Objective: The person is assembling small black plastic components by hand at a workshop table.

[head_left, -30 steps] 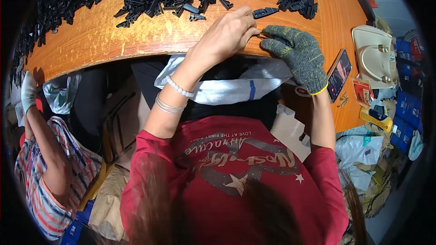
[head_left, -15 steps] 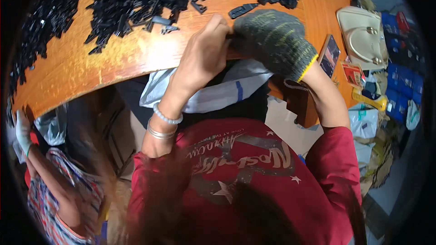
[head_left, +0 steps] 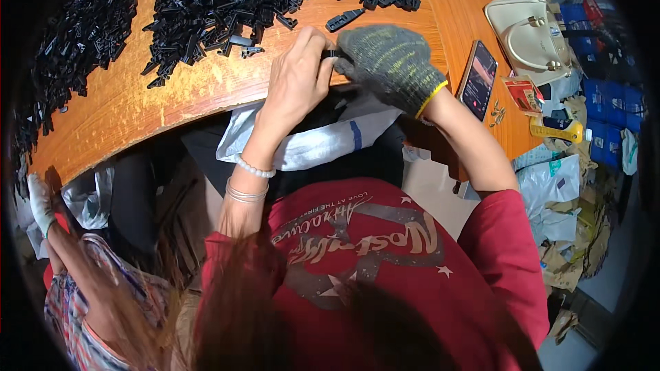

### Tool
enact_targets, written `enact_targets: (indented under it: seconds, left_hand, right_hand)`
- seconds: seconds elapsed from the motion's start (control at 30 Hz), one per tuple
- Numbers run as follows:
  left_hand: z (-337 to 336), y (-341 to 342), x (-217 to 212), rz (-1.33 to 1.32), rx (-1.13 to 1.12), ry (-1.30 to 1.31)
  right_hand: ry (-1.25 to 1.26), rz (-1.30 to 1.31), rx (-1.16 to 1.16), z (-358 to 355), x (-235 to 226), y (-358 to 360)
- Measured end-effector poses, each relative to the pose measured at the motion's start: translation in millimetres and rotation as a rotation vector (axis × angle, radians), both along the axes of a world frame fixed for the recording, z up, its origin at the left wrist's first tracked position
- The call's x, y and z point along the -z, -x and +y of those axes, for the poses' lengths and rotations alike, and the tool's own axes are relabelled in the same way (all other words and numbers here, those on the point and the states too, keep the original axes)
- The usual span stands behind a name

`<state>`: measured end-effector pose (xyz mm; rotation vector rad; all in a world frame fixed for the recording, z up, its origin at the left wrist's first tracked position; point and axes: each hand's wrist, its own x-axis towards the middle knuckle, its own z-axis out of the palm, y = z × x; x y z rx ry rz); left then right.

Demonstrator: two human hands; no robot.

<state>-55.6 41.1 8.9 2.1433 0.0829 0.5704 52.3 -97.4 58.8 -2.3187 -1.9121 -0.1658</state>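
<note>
Seen from the head camera, a person in a red printed shirt works at the near edge of an orange wooden table, both hands meeting just above the table's lip. The bare left hand, two bracelets on its wrist, and the right hand, in a grey knitted glove with a yellow cuff, pinch a small black plastic part between their fingertips; the part sits in the narrow gap where thumb and glove meet, at 3 o'clock of the left hand and 9 o'clock of the right, mostly hidden by the fingers. Both hands are clenched on it. At 12 o'clock of the grip a single black part lies loose on the wood, and beyond it, from 10 to 1 o'clock, spreads a heap of black plastic parts. At 3 o'clock of the gloved hand a smartphone lies near the table's right edge, with a cream handbag at 2 o'clock. A white plastic bag hangs below the table edge at 6 o'clock. At the lower left, another person's white-gloved hand shows.
</note>
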Motion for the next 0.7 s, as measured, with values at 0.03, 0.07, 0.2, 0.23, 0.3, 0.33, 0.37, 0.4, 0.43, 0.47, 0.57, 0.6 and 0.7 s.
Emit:
enact_targets:
  seconds: [0.03,0.07,0.2,0.23,0.3,0.33,0.37,0.4,0.43,0.47,0.57,0.6,0.7]
  left_hand:
    - [-1,0,2,-0.025,-0.012,-0.017]
    - [-1,0,3,-0.049,-0.023,-0.034]
    - [-3,13,1,0.031,0.0,0.122]
    - [-3,17,-4,0.079,0.093,0.448]
    - [1,20,-4,0.061,0.301,0.952]
    - [0,17,-6,0.086,0.324,1.05]
    - [-4,14,-8,0.114,0.338,1.145]
    - [-10,11,-8,0.115,0.34,1.191]
    - [-16,8,-10,0.134,0.34,1.234]
    - [-20,7,-12,0.152,0.34,1.277]
    - [-22,4,-12,0.191,0.33,1.313]
    - [-22,3,-11,0.207,0.338,1.348]
    - [-20,3,-12,0.221,0.328,1.338]
  right_hand:
    - [-0.004,-0.009,0.003,-3,-3,4]
    - [-0.041,0.086,0.087,-7,-6,11]
    - [-0.226,0.342,0.172,-34,-7,25]
    - [-0.298,0.644,0.268,-37,-8,30]
    - [-0.436,1.175,0.464,-45,-14,35]
    - [-0.478,1.381,0.586,-48,-24,37]
    - [-0.512,1.372,0.639,-50,-23,39]
    - [-0.519,1.354,0.64,-52,-23,40]
    - [-0.528,1.334,0.642,-55,-24,40]
    - [-0.531,1.351,0.63,-56,-24,40]
    - [-0.469,1.241,0.546,-55,-17,37]
    - [-0.463,1.242,0.543,-56,-16,36]
    - [-0.419,1.15,0.488,-56,-13,35]
